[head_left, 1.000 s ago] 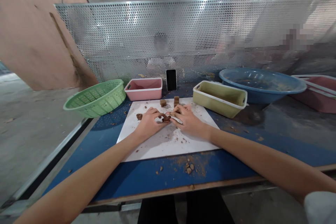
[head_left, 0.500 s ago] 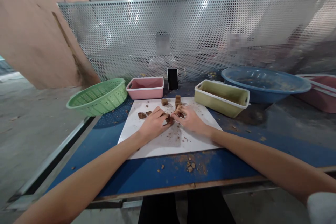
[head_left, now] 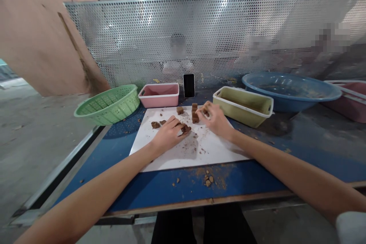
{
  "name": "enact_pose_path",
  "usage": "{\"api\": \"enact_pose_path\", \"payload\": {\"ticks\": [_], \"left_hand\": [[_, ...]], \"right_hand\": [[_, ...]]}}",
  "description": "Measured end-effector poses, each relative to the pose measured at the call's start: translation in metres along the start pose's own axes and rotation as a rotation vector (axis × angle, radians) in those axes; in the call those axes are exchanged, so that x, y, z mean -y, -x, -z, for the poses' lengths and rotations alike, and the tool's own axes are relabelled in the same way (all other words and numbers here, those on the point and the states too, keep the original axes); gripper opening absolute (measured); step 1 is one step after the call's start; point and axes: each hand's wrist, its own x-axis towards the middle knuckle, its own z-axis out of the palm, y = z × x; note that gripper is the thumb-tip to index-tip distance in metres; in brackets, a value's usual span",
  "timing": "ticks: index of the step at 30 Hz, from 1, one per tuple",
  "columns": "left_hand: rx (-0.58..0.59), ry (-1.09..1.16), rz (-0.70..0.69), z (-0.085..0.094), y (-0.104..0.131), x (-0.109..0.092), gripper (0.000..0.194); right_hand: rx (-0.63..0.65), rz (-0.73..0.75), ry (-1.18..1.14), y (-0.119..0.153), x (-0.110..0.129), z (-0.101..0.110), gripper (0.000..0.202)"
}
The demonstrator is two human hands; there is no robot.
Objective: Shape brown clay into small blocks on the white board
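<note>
My left hand (head_left: 169, 134) is closed around a rough brown lump, like dry clay or earth (head_left: 186, 129), low over the white board (head_left: 160, 156). Up and to the right, my right hand (head_left: 217, 121) has its fingers curled in a pinch. Whatever sits between them is too small to make out. Just left of those fingertips stands a short row of brown cube-like blocks (head_left: 195, 113). A single block (head_left: 180, 110) lies a little to their left. Broken brown chunks (head_left: 155, 124) rest on the board left of my left hand, and crumbs are scattered over its middle.
Behind the board are a green basket (head_left: 108, 106), a pink bin (head_left: 159, 101), an upright phone (head_left: 188, 85), a yellow-green bin (head_left: 243, 110) and a blue basin (head_left: 291, 99). A perforated metal panel (head_left: 211, 26) rises behind them. Small stones (head_left: 209, 180) lie near the table's front edge.
My right hand has moved away from my left hand, up and to the right, beside the row of blocks, which shows more fully now. My left hand stays in place with the lump.
</note>
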Motion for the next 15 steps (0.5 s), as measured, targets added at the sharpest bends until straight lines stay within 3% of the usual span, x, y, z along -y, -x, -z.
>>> {"api": "enact_pose_path", "payload": {"ticks": [3, 6, 9, 12, 15], "left_hand": [[0.017, 0.001, -0.001, 0.002, 0.000, 0.001, 0.021], [0.037, -0.001, -0.001, 0.004, 0.000, 0.001, 0.021], [0.038, -0.009, -0.007, 0.004, 0.001, 0.001, 0.021], [0.039, -0.012, -0.002, 0.001, 0.003, 0.002, 0.022], [0.046, -0.007, -0.004, -0.001, 0.004, 0.003, 0.023]], "right_hand": [[-0.086, -0.077, 0.219, -0.014, -0.028, 0.025, 0.037], [-0.100, -0.228, 0.492, -0.025, -0.060, 0.054, 0.061], [0.201, -0.405, 0.673, -0.032, -0.088, 0.079, 0.073], [0.547, -0.648, 0.613, -0.036, -0.103, 0.094, 0.077], [0.611, -0.751, 0.458, -0.035, -0.107, 0.097, 0.078]]}}
